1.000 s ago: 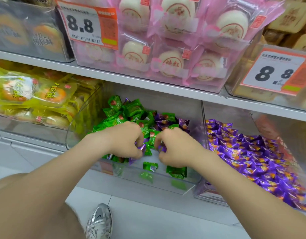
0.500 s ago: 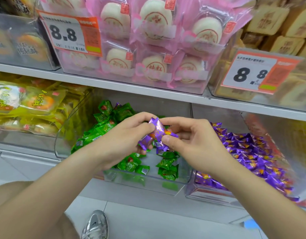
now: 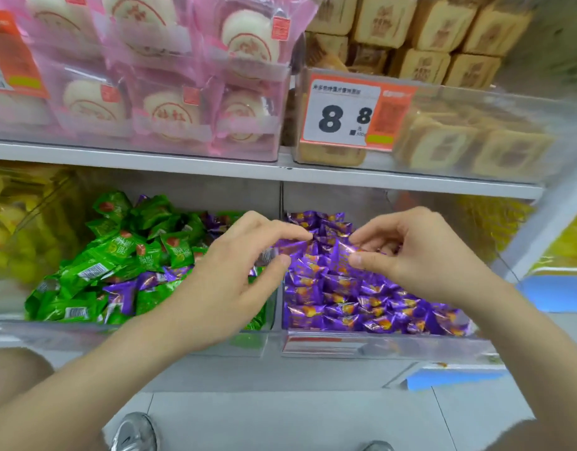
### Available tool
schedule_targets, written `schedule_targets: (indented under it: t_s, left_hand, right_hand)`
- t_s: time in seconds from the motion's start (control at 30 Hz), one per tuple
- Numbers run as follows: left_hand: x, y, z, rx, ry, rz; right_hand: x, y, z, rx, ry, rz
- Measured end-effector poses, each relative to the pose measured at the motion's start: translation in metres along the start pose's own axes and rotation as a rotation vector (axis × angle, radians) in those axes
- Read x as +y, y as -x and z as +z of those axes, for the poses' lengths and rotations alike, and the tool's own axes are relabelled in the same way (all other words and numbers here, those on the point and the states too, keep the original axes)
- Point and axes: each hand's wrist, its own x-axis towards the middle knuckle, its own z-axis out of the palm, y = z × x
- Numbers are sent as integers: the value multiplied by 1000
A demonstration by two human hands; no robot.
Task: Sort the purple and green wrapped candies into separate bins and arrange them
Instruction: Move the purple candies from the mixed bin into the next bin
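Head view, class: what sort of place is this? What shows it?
Probably a shop's snack aisle: a price tag reading 8.8, heaps of green candies and purple candies, packaged buns on the shelf.

Shop shelving above a pale tiled floor.
A grey shelf board (image 3: 183, 161) runs left to right across the scene. On it at the left sit pink-wrapped white buns (image 3: 169, 105). At the right are tan square cakes (image 3: 443, 60), with a price tag (image 3: 345, 112) reading 8.8 in front. An orange tag (image 3: 13, 60) shows at the left edge. Under the board, far left, lie yellow packs (image 3: 7, 229). The near floor (image 3: 296, 418) has thin joints. Blue panels (image 3: 554, 292) show low right. Light is bright and even.
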Motion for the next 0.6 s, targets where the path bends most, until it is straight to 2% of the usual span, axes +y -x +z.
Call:
schedule_targets:
  t_s: [0.1,0.33,0.6]
  left_hand:
    - [3,-6,14,59,-52,55]
    - [5,-15,30,75,-95,66]
    - [1,-17,34,35,-136,67]
  right_hand:
    - [20,5,6,-28,191,-35]
    - [38,11,23,-216,280,-185]
    - [36,8,38,-181,446,-259]
